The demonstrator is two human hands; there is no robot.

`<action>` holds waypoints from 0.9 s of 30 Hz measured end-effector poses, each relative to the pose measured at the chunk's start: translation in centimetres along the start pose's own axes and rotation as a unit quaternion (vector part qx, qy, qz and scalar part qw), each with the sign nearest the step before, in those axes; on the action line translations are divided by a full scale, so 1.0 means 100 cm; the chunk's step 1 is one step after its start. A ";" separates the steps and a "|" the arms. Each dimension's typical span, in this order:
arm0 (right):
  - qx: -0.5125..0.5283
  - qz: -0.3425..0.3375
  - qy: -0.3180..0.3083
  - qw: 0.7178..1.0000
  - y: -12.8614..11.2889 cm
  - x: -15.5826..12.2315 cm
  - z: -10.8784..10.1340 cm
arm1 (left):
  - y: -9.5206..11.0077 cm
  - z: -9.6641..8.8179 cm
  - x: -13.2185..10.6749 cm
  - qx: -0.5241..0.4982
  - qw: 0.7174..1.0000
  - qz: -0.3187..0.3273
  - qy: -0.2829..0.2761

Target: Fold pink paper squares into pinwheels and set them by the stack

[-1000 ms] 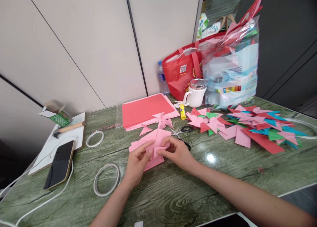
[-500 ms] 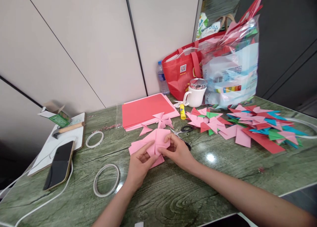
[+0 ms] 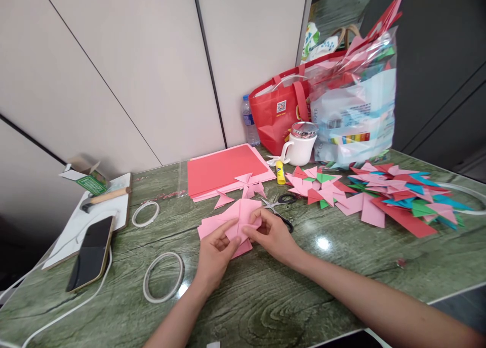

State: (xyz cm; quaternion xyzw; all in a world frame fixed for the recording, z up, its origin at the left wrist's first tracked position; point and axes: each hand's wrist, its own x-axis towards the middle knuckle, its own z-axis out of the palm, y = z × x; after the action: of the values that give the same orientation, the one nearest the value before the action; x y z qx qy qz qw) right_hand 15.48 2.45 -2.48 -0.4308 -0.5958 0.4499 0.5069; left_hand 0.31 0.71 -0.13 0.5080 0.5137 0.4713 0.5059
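Between my hands is a folded piece of pink paper (image 3: 245, 211), creased down its middle. My left hand (image 3: 217, 249) pinches its left lower side with thumb and forefinger. On the other side, my right hand (image 3: 274, 235) grips the right edge, fingers bent around it. More pink paper (image 3: 208, 226) lies on the table beneath the held piece. Black-handled scissors (image 3: 284, 201) rest just beyond my right hand, partly covered by it. Small folded pink pieces (image 3: 250, 186) lie behind the paper, near a stack of red and pink sheets (image 3: 224, 168).
Two rolls of tape (image 3: 163, 277) lie left of my hands, near a phone (image 3: 91, 254) and a hammer (image 3: 106, 198). A glue stick (image 3: 280, 171), a white mug (image 3: 301, 148) and a red bag (image 3: 271, 120) stand behind. Coloured folded paper (image 3: 406, 186) is heaped on the right.
My right fingers have shifted slightly on the pink paper, and its right flap sits a little flatter. Both hands keep their hold in nearly the same place.
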 end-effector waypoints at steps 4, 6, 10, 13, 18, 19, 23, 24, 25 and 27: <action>-0.011 -0.003 0.003 1.000 0.001 0.000 0.000 | 0.001 0.000 0.000 -0.010 1.000 -0.006 0.001; -0.010 -0.002 0.005 1.000 0.001 0.000 0.000 | 0.003 0.001 -0.001 -0.041 0.999 -0.024 -0.019; -0.005 0.006 0.006 1.000 0.000 0.000 0.000 | 0.005 0.002 -0.002 -0.095 0.992 -0.054 -0.056; 0.002 0.015 0.006 1.000 0.000 0.000 0.000 | 0.004 0.002 -0.001 -0.073 0.996 -0.042 -0.037; 0.002 0.008 0.006 1.000 -0.002 -0.001 0.001 | 0.001 0.001 0.000 -0.034 0.999 -0.019 -0.023; 0.000 0.001 0.002 1.000 -0.003 -0.001 0.001 | 0.000 0.000 0.000 -0.032 0.999 -0.017 -0.024; -0.002 -0.018 -0.013 1.000 -0.006 -0.001 0.001 | -0.001 -0.001 0.000 -0.025 0.999 -0.015 -0.031; -0.002 -0.017 -0.014 1.000 -0.007 -0.001 0.001 | -0.001 -0.001 0.000 -0.028 0.999 -0.015 -0.033; -0.002 -0.016 -0.013 1.000 -0.007 -0.001 0.000 | -0.001 -0.001 0.000 -0.032 0.999 -0.016 -0.034; -0.006 -0.016 -0.012 1.000 -0.007 -0.001 0.000 | -0.001 -0.002 0.000 -0.043 0.998 -0.017 -0.035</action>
State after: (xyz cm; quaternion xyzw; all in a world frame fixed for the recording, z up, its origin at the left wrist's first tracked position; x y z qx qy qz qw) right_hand 15.43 2.24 -1.82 -0.4191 -0.6112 0.4434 0.5042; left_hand 0.11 0.69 -0.22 0.4928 0.4840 0.4661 0.5529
